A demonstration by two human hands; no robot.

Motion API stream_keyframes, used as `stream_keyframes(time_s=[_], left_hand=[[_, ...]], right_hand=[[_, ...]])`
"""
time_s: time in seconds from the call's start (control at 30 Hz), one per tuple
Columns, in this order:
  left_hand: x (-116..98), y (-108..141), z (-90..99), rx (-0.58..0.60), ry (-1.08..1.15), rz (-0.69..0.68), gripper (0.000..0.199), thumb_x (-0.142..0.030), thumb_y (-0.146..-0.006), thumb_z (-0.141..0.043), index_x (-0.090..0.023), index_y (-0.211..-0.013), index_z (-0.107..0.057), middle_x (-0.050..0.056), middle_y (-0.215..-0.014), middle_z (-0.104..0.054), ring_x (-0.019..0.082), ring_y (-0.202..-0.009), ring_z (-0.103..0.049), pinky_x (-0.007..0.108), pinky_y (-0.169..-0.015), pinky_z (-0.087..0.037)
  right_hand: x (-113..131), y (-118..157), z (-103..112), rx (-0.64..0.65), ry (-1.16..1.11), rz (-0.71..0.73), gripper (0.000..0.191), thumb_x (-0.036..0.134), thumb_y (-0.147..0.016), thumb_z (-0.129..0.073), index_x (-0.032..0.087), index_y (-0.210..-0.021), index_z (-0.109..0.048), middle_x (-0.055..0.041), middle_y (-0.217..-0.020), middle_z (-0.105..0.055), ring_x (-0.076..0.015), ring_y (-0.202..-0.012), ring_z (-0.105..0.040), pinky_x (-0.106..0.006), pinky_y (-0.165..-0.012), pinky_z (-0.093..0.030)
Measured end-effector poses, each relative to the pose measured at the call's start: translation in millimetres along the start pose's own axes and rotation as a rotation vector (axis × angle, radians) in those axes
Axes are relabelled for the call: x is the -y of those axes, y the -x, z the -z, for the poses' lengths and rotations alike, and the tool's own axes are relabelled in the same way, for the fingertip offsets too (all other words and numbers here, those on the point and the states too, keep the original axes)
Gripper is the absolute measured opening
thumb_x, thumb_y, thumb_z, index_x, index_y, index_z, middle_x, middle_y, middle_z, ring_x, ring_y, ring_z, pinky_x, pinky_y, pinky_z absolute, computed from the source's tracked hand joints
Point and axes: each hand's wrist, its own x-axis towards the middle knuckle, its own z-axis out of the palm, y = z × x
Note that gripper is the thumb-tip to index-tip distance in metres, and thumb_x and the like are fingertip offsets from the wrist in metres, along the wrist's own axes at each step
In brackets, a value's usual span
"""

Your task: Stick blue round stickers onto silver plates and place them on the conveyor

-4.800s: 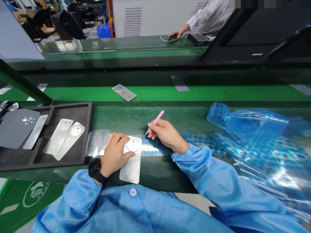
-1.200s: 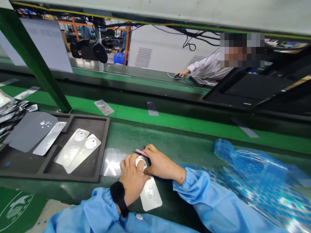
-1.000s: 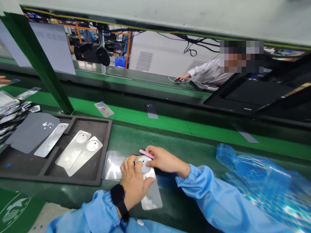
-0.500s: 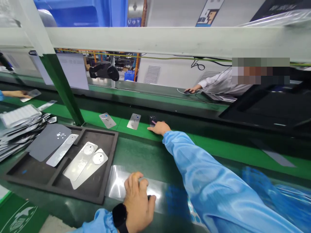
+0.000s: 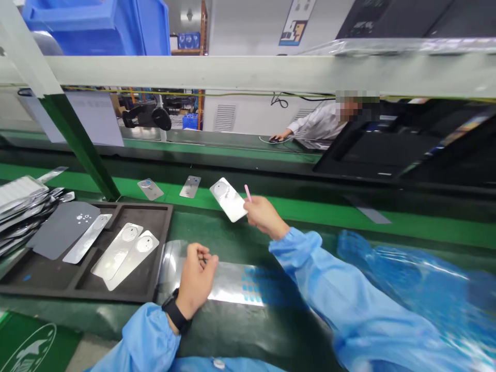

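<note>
Nearest the camera, the left hand (image 5: 196, 274), a black wristwatch (image 5: 174, 312) being worn at its wrist, is shown just right of the black foam tray (image 5: 166, 248). Its fingers (image 5: 202, 252) are loosely curled around nothing, above a clear film sheet (image 5: 232, 289) printed with blue dots; contact with the sheet cannot be determined. Farther right of the tray, the right hand (image 5: 263, 217) is raised, with a silver metal plate (image 5: 228, 199) pinched by one lower corner between its fingers (image 5: 250, 216). Pink tweezers (image 5: 247, 192) are gripped upright beside the plate. Crumpled blue-dotted plastic film (image 5: 399, 274) is heaped well right of the tray. Two silver plates (image 5: 116, 250) are seated in the tray. Beyond the tray, two further plates (image 5: 189, 187) lie on a green conveyor belt (image 5: 271, 206).
</note>
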Motion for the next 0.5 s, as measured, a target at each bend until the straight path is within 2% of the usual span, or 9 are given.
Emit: stream_keyframes(time_s=[0.03, 0.1, 0.17, 0.23, 0.27, 0.33, 0.4, 0.43, 0.5], left_hand=[[-4, -4, -1.1, -0.014, 0.083, 0.047, 0.027, -0.037, -0.077, -0.059, -0.021, -0.093, -0.044, 0.004, -0.092, -0.059, 0.016, -0.078, -0.062, 0.032, -0.07, -0.05], [-11, -10, -3.0, -0.01, 0.224, 0.126, 0.04, -0.036, -0.073, -0.065, -0.022, -0.101, -0.04, 0.005, -0.101, -0.059, 0.015, -0.079, -0.063, 0.029, -0.069, -0.051], [-15, -14, -2.6, 0.054, 0.298, 0.173, 0.055, -0.03, -0.068, -0.068, -0.022, -0.113, -0.035, 0.003, -0.097, -0.06, 0.014, -0.076, -0.064, 0.028, -0.069, -0.051], [-16, -14, 0.9, 0.162, 0.304, 0.185, 0.071, -0.025, -0.066, -0.068, -0.023, -0.125, -0.029, -0.002, -0.088, -0.06, 0.014, -0.074, -0.065, 0.028, -0.069, -0.051], [-15, -13, 3.6, 0.223, 0.286, 0.19, 0.077, -0.024, -0.066, -0.067, -0.023, -0.131, -0.026, -0.003, -0.085, -0.06, 0.014, -0.073, -0.065, 0.028, -0.07, -0.051], [-14, -10, 10.0, 0.337, 0.212, 0.21, 0.083, -0.022, -0.067, -0.065, -0.024, -0.138, -0.022, -0.004, -0.085, -0.06, 0.014, -0.074, -0.065, 0.03, -0.072, -0.052], [-12, -6, 15.2, 0.432, 0.107, 0.223, 0.082, -0.021, -0.069, -0.062, -0.023, -0.141, -0.023, -0.002, -0.089, -0.061, 0.015, -0.077, -0.067, 0.031, -0.074, -0.052], [-11, -4, 16.7, 0.468, 0.043, 0.222, 0.08, -0.02, -0.07, -0.061, -0.023, -0.141, -0.025, -0.001, -0.091, -0.062, 0.016, -0.077, -0.067, 0.032, -0.075, -0.052], [-8, -2, 17.3, 0.514, -0.085, 0.202, 0.075, -0.018, -0.071, -0.06, -0.022, -0.14, -0.03, 0.0, -0.093, -0.063, 0.016, -0.076, -0.067, 0.032, -0.073, -0.052]], right_hand=[[-8, 26, -4, 0.037, -0.086, -0.024, 0.023, 0.013, -0.081, -0.037, 0.014, -0.084, -0.06, 0.0025, -0.048, -0.046, -0.0126, -0.041, -0.048, -0.023, -0.043, -0.039], [-23, 78, -15, 0.203, -0.542, -0.113, 0.012, 0.018, -0.076, -0.043, 0.018, -0.08, -0.055, 0.0097, -0.042, -0.032, -0.0087, -0.033, -0.032, -0.02, -0.036, -0.029], [-36, 119, -23, 0.391, -0.744, -0.145, 0.006, 0.024, -0.071, -0.052, 0.019, -0.075, -0.054, 0.0112, -0.041, -0.031, -0.007, -0.033, -0.028, -0.019, -0.035, -0.025], [-47, 141, -23, 0.432, -0.774, -0.134, 0.01, 0.028, -0.067, -0.059, 0.019, -0.072, -0.057, 0.0084, -0.044, -0.04, -0.0066, -0.036, -0.032, -0.019, -0.036, -0.024], [-53, 144, -19, 0.381, -0.79, -0.129, 0.012, 0.029, -0.066, -0.061, 0.018, -0.07, -0.059, 0.0057, -0.047, -0.047, -0.0068, -0.038, -0.035, -0.02, -0.037, -0.026], [-65, 138, -7, 0.18, -0.867, -0.12, 0.016, 0.034, -0.065, -0.062, 0.018, -0.065, -0.06, -0.001, -0.06, -0.059, -0.0084, -0.045, -0.044, -0.022, -0.042, -0.034], [-76, 126, 3, 0.019, -0.893, -0.074, 0.022, 0.039, -0.069, -0.061, 0.018, -0.063, -0.062, -0.0046, -0.069, -0.064, -0.0116, -0.055, -0.052, -0.024, -0.05, -0.041], [-79, 120, 5, -0.001, -0.858, -0.047, 0.026, 0.042, -0.072, -0.06, 0.018, -0.064, -0.063, -0.0043, -0.067, -0.063, -0.0124, -0.057, -0.053, -0.025, -0.052, -0.043], [-82, 112, 4, 0.065, -0.746, -0.019, 0.031, 0.045, -0.077, -0.059, 0.017, -0.069, -0.067, -0.0012, -0.057, -0.059, -0.0118, -0.052, -0.051, -0.024, -0.049, -0.041]])
